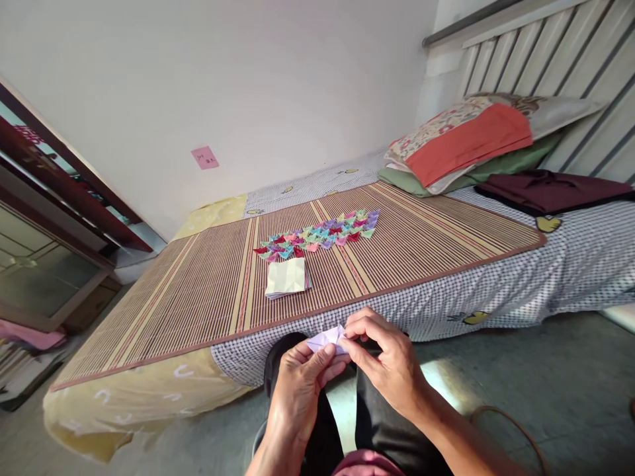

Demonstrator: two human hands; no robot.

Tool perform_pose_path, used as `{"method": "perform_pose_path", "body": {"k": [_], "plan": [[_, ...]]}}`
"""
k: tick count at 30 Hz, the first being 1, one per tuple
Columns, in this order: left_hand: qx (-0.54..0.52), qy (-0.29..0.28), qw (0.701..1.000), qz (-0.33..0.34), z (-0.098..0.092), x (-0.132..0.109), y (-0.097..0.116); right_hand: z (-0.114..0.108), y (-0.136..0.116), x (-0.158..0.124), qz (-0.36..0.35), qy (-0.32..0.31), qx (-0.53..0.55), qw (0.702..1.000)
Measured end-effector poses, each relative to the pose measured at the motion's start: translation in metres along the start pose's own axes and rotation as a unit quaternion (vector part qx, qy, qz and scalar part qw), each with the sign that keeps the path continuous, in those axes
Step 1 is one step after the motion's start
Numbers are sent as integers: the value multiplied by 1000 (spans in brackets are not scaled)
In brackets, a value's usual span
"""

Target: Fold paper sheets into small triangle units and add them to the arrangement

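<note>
A small piece of folded lilac paper (325, 338) is held between my two hands, above my knees and just short of the bed's edge. My left hand (305, 370) grips its left and lower side, thumb on top and fingers beneath. With thumb and forefinger, my right hand (384, 350) pinches the paper's right end. On the bamboo mat beyond lies a stack of creased paper sheets (286, 276), the top one pale cream. Behind the stack, rows of small folded paper pieces (322, 235) in many colours are set out side by side.
The bed carries a striped bamboo mat (198, 297) over a checked sheet (436, 297). Pillows (466, 145) and a folded maroon cloth (555, 188) lie at the right, by the slatted headboard (546, 59). A pink note (204, 157) is on the wall. A cable (516, 423) runs along the floor.
</note>
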State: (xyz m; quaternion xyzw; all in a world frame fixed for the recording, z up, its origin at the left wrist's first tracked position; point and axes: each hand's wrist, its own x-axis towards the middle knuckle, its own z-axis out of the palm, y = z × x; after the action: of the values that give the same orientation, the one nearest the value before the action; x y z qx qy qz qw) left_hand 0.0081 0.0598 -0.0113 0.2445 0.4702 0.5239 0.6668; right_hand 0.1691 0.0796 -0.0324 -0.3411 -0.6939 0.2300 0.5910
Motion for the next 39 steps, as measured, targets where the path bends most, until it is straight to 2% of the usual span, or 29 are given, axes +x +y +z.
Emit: {"method": "perform_pose_path", "body": {"k": [3,6,14,19,22,32,39], "plan": [[26,-16,999,11,-1,-2,-1,-1,-1,1,30,-8,25,999],[54,-25,998,23,-3,-2,-2,-3,-2,0,92,-20,59,994],[76,-11,997,22,-3,-2,-3,-4,-1,-1,208,-21,111,972],[95,-33,994,34,-4,-2,-3,-4,-2,-1,274,-12,173,946],[91,-32,995,40,-4,-3,-4,-6,-2,0,288,-24,211,934],[79,-32,996,41,-1,-3,-3,-7,-3,0,286,-50,212,933],[71,-64,995,34,0,-4,-3,-11,-5,4,334,-85,281,896]]}}
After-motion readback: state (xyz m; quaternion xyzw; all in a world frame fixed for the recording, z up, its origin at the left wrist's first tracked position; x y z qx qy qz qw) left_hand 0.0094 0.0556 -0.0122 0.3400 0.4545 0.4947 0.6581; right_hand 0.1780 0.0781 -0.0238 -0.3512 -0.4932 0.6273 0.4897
